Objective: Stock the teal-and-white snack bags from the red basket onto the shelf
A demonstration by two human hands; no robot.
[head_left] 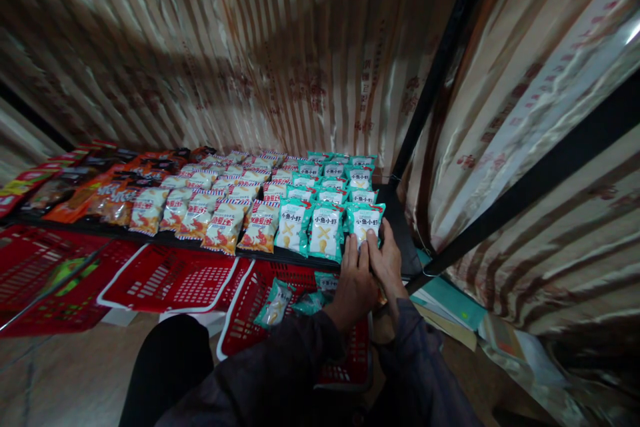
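Dimly lit striped curtains (pixel 320 47) hang above brownish floor (pixel 70 363).

Both our hands meet at a teal-and-white plastic snack packet (pixel 365 219) on the low black shelf (pixel 406 240).
Our left hand (pixel 353 283) lays its outstretched fingers against the packet's lower front; our right hand (pixel 386 259) sits just beside it, thumb on the front, fingers along the right edge. Left of this front packet, matching teal packets stand in rows, then orange-and-white shrimp-printed packets (pixel 220 223). Below the shelf, a red perforated plastic basket (pixel 357 357) holds loose teal packets (pixel 274 303); striped, pleated sheeting (pixel 320 60) hangs behind.
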